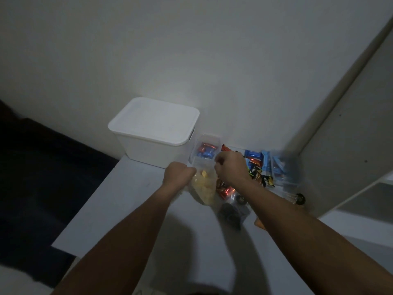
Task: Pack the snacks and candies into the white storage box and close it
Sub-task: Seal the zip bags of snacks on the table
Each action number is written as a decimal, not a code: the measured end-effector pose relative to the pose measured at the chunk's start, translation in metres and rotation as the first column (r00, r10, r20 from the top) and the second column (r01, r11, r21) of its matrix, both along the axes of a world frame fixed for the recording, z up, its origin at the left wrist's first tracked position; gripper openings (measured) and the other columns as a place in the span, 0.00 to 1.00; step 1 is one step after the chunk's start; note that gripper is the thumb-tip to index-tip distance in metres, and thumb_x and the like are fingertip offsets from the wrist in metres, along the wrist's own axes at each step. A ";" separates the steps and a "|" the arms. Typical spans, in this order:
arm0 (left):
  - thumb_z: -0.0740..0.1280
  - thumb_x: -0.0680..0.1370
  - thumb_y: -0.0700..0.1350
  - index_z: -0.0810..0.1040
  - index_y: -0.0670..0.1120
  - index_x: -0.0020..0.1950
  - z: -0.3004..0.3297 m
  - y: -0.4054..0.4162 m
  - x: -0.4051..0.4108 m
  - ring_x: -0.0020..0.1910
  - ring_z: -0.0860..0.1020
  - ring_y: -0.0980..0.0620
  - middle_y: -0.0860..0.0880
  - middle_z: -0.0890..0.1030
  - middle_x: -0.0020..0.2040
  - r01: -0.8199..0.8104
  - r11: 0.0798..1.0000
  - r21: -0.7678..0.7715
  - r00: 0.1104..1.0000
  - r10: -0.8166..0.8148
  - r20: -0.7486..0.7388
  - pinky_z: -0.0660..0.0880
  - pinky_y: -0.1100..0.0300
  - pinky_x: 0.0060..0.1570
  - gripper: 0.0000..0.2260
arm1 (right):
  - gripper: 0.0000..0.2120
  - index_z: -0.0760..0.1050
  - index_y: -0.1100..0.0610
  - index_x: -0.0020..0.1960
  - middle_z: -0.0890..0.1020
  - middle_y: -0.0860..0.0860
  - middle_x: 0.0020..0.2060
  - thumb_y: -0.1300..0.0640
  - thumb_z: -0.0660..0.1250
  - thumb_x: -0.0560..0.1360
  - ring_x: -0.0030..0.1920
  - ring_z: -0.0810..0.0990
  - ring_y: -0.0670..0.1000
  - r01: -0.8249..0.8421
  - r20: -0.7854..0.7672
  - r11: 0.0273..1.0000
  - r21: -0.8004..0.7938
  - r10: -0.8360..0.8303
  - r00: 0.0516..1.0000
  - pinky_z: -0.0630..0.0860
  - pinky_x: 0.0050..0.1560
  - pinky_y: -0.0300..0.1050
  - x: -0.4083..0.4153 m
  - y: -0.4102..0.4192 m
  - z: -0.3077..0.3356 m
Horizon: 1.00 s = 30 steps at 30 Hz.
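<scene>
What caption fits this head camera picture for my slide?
Both hands, left hand and right hand, hold a clear bag of yellow snacks beside the closed white storage box.

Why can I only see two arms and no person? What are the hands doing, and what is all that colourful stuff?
The camera sits on the person's head and looks down, so you see only their arms. There is just this one picture. The left hand and the right hand both pinch the top of a clear bag of yellow snacks on the white table. Behind them stands the white storage box, with its lid on. Next to it is a small clear tub with red and blue candies inside. More wrapped candies lie to the right, some blurry. Dark things nearer the camera are too dim to name.
</scene>
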<state>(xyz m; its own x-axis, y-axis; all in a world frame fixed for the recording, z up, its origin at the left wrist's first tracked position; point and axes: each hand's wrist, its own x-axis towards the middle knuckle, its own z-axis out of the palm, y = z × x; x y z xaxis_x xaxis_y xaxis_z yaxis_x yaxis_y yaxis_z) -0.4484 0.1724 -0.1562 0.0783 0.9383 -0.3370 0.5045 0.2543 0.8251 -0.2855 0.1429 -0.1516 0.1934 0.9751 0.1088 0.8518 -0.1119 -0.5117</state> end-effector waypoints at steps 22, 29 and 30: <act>0.72 0.72 0.33 0.81 0.39 0.45 0.023 0.038 0.007 0.37 0.77 0.55 0.46 0.81 0.40 -0.027 0.968 0.249 0.957 -0.047 0.286 0.74 0.73 0.38 0.04 | 0.07 0.84 0.59 0.50 0.86 0.54 0.46 0.63 0.70 0.74 0.44 0.79 0.47 -0.211 -0.060 0.977 -0.026 0.209 0.976 0.71 0.48 0.37 0.023 0.032 0.052; 0.74 0.70 0.33 0.81 0.40 0.41 0.034 0.047 0.014 0.37 0.78 0.56 0.48 0.81 0.37 -0.063 0.948 0.313 0.946 -0.043 0.320 0.73 0.76 0.35 0.04 | 0.08 0.84 0.58 0.47 0.82 0.51 0.37 0.55 0.75 0.71 0.37 0.77 0.48 -0.218 -0.124 0.976 -0.029 0.213 0.969 0.71 0.38 0.39 0.029 0.037 0.060; 0.74 0.70 0.33 0.82 0.40 0.41 0.037 0.048 0.015 0.37 0.79 0.56 0.48 0.81 0.37 -0.066 0.941 0.331 0.945 -0.048 0.325 0.73 0.76 0.35 0.04 | 0.07 0.84 0.58 0.47 0.83 0.52 0.38 0.57 0.75 0.71 0.38 0.78 0.49 -0.220 -0.112 0.975 -0.023 0.216 0.970 0.71 0.39 0.39 0.030 0.037 0.060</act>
